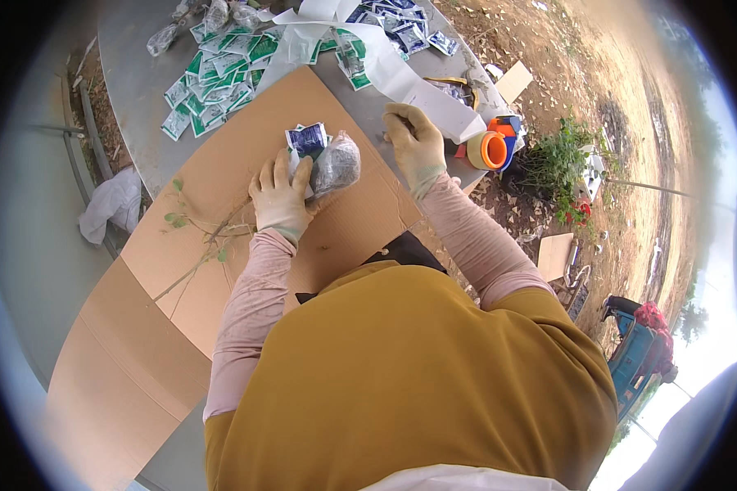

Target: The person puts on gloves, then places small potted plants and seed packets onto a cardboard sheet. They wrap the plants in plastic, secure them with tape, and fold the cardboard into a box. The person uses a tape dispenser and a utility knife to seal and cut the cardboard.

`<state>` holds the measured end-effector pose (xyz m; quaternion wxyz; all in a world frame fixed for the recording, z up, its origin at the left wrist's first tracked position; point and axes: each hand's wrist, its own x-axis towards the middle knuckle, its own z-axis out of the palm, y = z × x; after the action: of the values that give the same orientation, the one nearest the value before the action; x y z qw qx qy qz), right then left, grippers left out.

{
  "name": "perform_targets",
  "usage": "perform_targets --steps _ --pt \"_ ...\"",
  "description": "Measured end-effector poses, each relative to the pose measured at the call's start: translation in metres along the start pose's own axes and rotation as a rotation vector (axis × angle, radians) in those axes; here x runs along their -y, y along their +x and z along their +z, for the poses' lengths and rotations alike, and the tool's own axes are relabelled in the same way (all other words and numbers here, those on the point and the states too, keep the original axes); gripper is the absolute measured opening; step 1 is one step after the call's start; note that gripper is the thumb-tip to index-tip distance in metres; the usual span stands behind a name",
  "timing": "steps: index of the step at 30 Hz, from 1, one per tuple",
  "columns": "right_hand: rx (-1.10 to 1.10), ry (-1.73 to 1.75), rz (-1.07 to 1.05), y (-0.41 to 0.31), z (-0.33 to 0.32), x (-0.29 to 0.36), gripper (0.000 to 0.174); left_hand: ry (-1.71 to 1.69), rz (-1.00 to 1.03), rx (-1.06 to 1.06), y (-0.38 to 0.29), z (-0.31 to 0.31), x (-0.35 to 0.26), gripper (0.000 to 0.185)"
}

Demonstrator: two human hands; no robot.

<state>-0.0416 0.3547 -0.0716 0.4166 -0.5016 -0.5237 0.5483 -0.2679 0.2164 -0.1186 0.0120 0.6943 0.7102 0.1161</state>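
My gloved left hand [281, 195] lies spread over the lower end of a plastic-wrapped root ball [339, 162], its fingertips holding sachets against it. A dark blue sachet [308, 140] is uppermost, with a green one partly under it. From beneath this hand a thin leafy plant stem [212, 236] runs down-left across the brown cardboard sheet [350, 227]. My gloved right hand [414, 144] is raised with curled fingers beside a long white strip [399, 77]. Whether anything is pinched in it is hidden.
Green-and-white sachets [215, 86] and dark blue sachets [408, 30] lie heaped on the grey table [135, 92]. More wrapped root balls [215, 15] sit at the far edge. Right are an orange tape dispenser [488, 149] and leafy plants [553, 153]; a person [654, 331] is farther off.
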Motion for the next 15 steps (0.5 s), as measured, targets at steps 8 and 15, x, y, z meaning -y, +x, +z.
perform_targets --steps 8,15 --pt "-0.834 -0.129 0.275 -0.032 -0.207 -0.039 0.048 -0.05 -0.099 0.173 0.013 -0.03 -0.01 0.12" --pt "-0.342 -0.321 0.826 0.021 -0.236 -0.063 0.038 -0.048 -0.033 0.526 0.081 -0.052 -0.011 0.107"
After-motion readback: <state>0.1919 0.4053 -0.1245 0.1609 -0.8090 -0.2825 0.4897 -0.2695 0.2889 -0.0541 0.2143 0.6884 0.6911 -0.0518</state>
